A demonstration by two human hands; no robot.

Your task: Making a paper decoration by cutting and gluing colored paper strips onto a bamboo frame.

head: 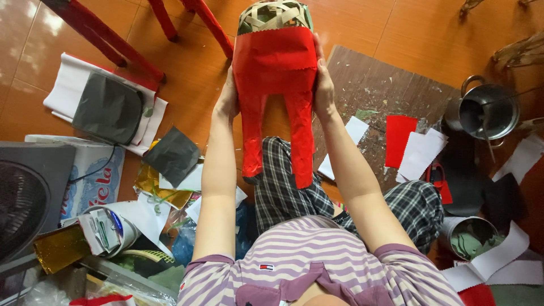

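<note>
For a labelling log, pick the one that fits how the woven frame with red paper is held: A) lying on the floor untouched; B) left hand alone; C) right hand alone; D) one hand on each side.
D: the left hand and the right hand press on opposite sides of the red paper wrapped round the woven frame, lifted above the tiled floor.

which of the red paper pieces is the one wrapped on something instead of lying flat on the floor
The red paper wrapped round the woven bamboo frame, held up between both hands, two strips hanging down. The other red sheet lies flat on the board.
</note>
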